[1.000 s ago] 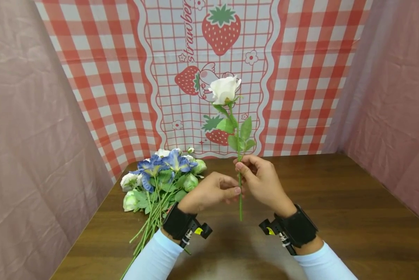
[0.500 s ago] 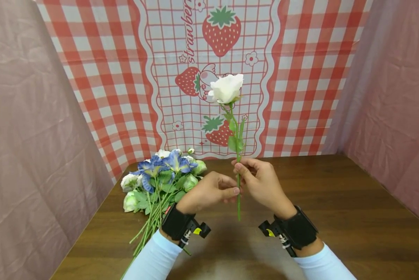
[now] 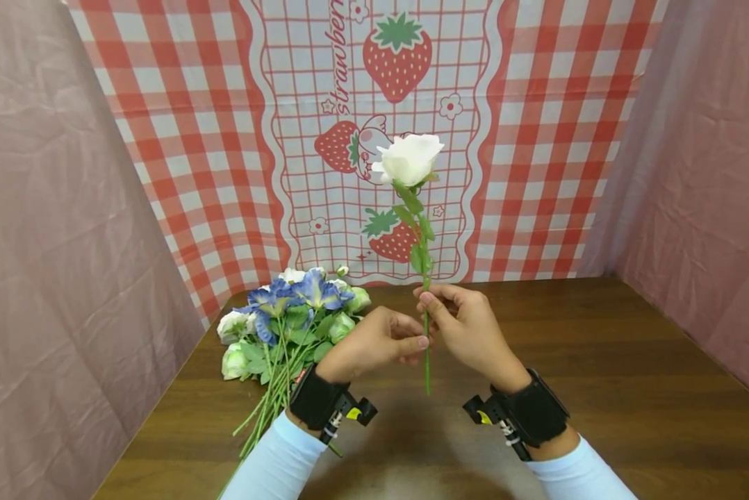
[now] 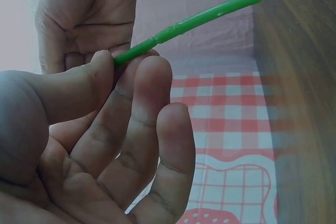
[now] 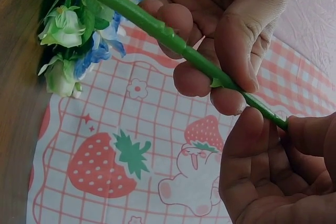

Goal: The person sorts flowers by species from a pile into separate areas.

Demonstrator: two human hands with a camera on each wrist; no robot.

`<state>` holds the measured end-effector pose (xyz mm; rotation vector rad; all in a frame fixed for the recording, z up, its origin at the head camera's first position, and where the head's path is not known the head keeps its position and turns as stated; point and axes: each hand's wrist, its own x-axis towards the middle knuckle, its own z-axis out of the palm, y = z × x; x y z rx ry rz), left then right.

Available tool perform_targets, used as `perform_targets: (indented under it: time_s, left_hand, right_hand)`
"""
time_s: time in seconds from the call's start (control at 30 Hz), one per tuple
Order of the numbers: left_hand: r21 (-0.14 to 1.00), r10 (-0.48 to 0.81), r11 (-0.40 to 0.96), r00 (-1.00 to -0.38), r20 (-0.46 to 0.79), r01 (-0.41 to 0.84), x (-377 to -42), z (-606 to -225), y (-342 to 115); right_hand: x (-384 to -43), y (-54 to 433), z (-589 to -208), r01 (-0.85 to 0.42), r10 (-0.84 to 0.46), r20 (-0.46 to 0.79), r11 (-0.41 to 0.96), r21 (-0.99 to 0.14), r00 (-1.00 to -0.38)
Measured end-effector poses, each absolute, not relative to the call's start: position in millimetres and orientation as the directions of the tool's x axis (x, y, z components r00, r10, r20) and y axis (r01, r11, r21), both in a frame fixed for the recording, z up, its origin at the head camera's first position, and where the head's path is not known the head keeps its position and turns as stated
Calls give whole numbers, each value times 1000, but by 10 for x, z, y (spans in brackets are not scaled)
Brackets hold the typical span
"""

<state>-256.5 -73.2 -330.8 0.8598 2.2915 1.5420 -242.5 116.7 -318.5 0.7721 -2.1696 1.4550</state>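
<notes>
Turned since a moment ago, the white rose (image 3: 409,160) stands roughly upright above the table (image 3: 599,368), its stem (image 3: 427,371) pinched by the right hand (image 3: 472,332) and, lower down, by the left hand (image 3: 377,342). How firmly is hard to tell; a loose pinch could let the top-heavy rose tip, and hard twisting might loosen its leaves (image 3: 417,259).
</notes>
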Motion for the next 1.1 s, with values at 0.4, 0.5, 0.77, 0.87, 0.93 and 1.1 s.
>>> perform_targets:
  time_s: [0.4, 0.5, 0.77, 0.87, 0.93, 1.1]
  left_hand:
    - [880, 564, 297, -812, 151, 371, -2547, -3298, -742]
    - [866, 533, 322, -829, 167, 382, -2530, -3286, -752]
    - [875, 513, 300, -838, 188, 381, -2490, -3218, -783]
    - [876, 515, 299, -837, 185, 378, -2485, -3203, -782]
    - [875, 513, 298, -837, 191, 382, -2493, -3205, -785]
    - [864, 488, 293, -841, 233, 409, -2525, -3189, -833]
  right_hand:
    - [-2412, 1173, -3162, -637, -209, 604, 320, -701, -769]
    - [-2410, 1177, -3163, -621, -202, 589, 336, -708, -782]
    - [-2398, 1175, -3160, -632, -207, 601, 351, -691, -772]
    - [-2395, 1197, -3144, -637, -198, 612, 370, -677, -766]
    - [-2394, 1228, -3125, -634, -191, 614, 380, -673, -766]
    - [-2406, 1356, -3070, -636, -158, 637, 417, -649, -754]
